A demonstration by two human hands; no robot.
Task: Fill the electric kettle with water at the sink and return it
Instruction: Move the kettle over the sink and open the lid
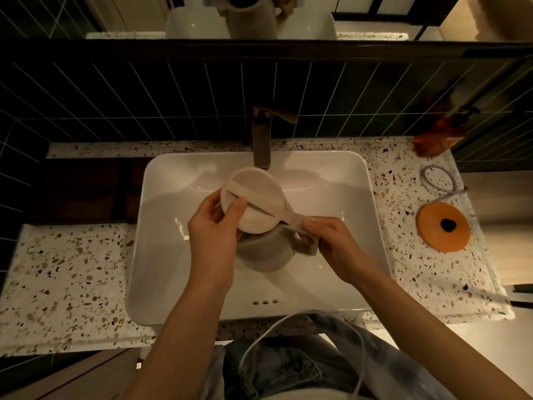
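Head cam, looking down: I've got the pale cream electric kettle with a round lid (261, 226) held over the white rectangular ceramic sink (331, 174), w/ its lid end up near the spout of the dark brushed-metal faucet (262, 140). Kettle's tilted, so the top faces up and toward me.

My left hand (215, 226) is curled on the round cream lid (251, 202), thumb on its top face and fingers wrapped under the near-left rim. Looks like I'm abt to lift or swing it, but can't tell if it's unlatched. My right hand (334, 241) is closed round the kettle's handle, fingers pinching the flat strap that runs across the lid to the handle.

Key relation: the kettle's long line runs lid-to-handle, from upper left by the faucet down-right to my right hand. The mouth sits just beneath and in front of the spout, so once the lid's clear the opening needs only a small nudge back to be under it. The left hand is nearer the lid; the right carries the weight.

No water visible running, far as I can tell. The orange round kettle base with a dark centre (444, 226) sits on the speckled terrazzo counter (72, 269) well off to my right; that's where it goes back. Filling not yet begun, I'd say.
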